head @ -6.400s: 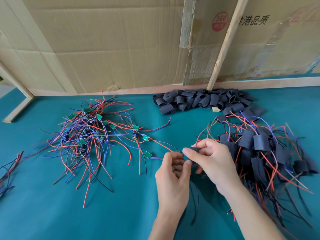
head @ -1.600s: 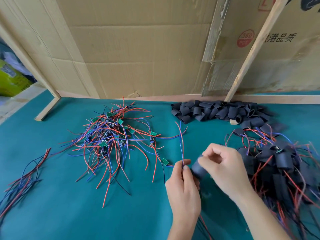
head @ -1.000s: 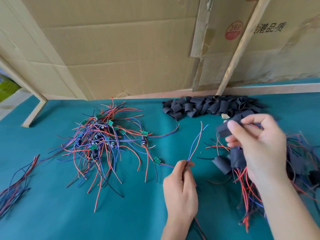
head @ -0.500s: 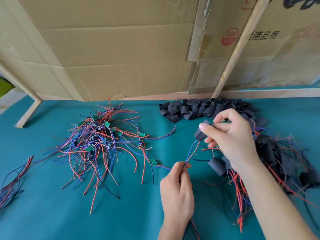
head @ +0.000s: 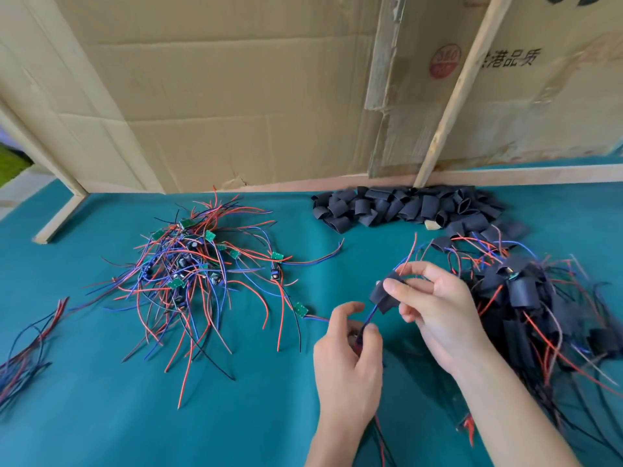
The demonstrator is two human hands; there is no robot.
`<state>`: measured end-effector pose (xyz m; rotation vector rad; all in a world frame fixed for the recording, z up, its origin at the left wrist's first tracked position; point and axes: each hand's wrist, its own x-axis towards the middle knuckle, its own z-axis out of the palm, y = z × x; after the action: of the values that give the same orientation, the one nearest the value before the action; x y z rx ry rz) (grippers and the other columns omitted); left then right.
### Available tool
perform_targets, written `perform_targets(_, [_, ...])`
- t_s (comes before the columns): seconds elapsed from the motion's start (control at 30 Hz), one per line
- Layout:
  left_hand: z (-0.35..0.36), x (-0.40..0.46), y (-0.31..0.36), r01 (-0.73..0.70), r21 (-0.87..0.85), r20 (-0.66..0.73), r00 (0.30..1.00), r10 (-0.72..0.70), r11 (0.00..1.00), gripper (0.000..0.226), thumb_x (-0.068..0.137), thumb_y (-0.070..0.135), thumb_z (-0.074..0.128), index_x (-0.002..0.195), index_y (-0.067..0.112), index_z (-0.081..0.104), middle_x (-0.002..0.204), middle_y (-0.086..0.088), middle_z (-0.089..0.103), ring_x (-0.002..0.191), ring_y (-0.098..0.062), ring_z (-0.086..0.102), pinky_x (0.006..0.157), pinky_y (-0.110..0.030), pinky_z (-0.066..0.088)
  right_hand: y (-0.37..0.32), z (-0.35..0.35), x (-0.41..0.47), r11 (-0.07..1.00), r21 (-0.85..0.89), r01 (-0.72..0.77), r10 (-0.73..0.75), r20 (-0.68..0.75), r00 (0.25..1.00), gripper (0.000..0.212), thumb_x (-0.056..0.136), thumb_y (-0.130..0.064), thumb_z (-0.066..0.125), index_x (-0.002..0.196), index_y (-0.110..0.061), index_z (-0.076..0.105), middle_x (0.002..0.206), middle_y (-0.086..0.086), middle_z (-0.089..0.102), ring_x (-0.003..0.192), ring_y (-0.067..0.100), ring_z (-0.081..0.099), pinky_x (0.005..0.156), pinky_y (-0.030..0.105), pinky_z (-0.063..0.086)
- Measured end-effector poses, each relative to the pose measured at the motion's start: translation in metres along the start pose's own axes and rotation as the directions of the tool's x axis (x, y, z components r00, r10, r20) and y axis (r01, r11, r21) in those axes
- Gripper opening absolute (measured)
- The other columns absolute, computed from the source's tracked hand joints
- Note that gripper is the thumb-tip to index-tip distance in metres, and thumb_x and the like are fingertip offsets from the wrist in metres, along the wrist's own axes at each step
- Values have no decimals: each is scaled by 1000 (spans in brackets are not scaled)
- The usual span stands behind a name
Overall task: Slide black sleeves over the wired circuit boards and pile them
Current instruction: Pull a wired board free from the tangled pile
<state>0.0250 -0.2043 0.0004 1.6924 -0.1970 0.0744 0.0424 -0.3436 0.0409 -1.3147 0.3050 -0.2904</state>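
Since half a second earlier, the black sleeve (head: 384, 293) had come down onto the wires (head: 369, 318). The right hand (head: 435, 305) pinched that sleeve; just below it the left hand (head: 350, 358) pinched the wires. Left of the sleeve lay bare boards (head: 188, 264), behind it loose sleeves (head: 404, 207), right of it the finished pile (head: 539, 305).

From my feed, the only readable marks sit on the cardboard box (head: 556, 79) standing behind the bench. A red round stamp (head: 445, 65) on it reads "360", with a smaller line beneath that I cannot make out. Just right of the wooden slat, dark printed Chinese characters (head: 509, 59) read "港品质". Large black strokes at the top right corner are cut off, unreadable.
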Motion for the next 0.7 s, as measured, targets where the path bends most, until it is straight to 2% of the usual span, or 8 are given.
perform_targets(0.03, [0,0,-1,-4,-9,4,1000,4,1000,16,87,36,57,102,34,62,72,4,68,59,-24,63,63,-44,56,-1,-3,1,999,35,15,-14,-23,1000,19,86,3,74,94,-9,62,86,31,70,56,21,45,48,21,37])
perform_targets(0.1, [0,1,-4,-14,-23,5,1000,14,1000,9,86,39,60,94,35,63,72,4,68,62,-28,65,64,-47,57,-2,-8,2,995,84,49,-42,-78,996,18,86,4,73,94,-8,63,81,24,70,54,18,44,48,19,37])
perform_targets(0.2, [-1,2,-6,-31,-34,-16,999,31,999,6,87,31,66,88,32,60,78,7,71,71,-22,72,71,-45,59,-1,-11,3,995,70,76,-68,-112,991,17,85,2,75,95,-7,64,77,19,69,51,13,47,48,18,39])
perform_targets(0.27, [-2,3,-7,-32,-41,-31,999,31,999,12,86,28,69,88,33,58,79,8,72,74,-19,73,73,-45,59,3,-9,3,997,-26,78,-80,-80,994,18,85,2,76,95,-6,64,80,23,72,55,18,52,49,20,41])
perform_targets(0.37, [-1,2,-9,-24,-31,-44,999,22,999,16,88,25,69,88,36,56,80,11,74,75,-14,75,74,-43,60,12,-4,1,975,-212,70,-67,23,998,16,86,-2,78,96,-6,67,73,12,74,54,15,56,50,20,45])
perform_targets(0.53, [-2,2,-9,13,-54,-38,999,-15,998,24,93,17,67,90,38,56,85,12,76,81,-11,77,71,-42,60,15,-7,1,959,-276,59,-50,39,998,14,87,-6,80,95,-10,69,71,11,74,54,14,57,51,22,46])
perform_targets(0.6, [-3,2,-8,36,-65,-24,999,-38,997,33,96,10,62,93,42,53,90,14,77,85,-8,77,69,-38,59,15,-7,1,960,-272,58,-49,40,998,15,86,-6,80,95,-11,68,71,11,74,54,14,57,50,22,46])
perform_targets(0.7, [-3,3,-8,32,-30,-9,999,-33,999,40,99,4,54,95,44,50,88,15,77,83,-5,76,68,-41,61,18,-4,-1,957,-286,48,-31,65,997,15,87,-7,80,96,-11,69,72,10,75,56,14,59,51,22,47])
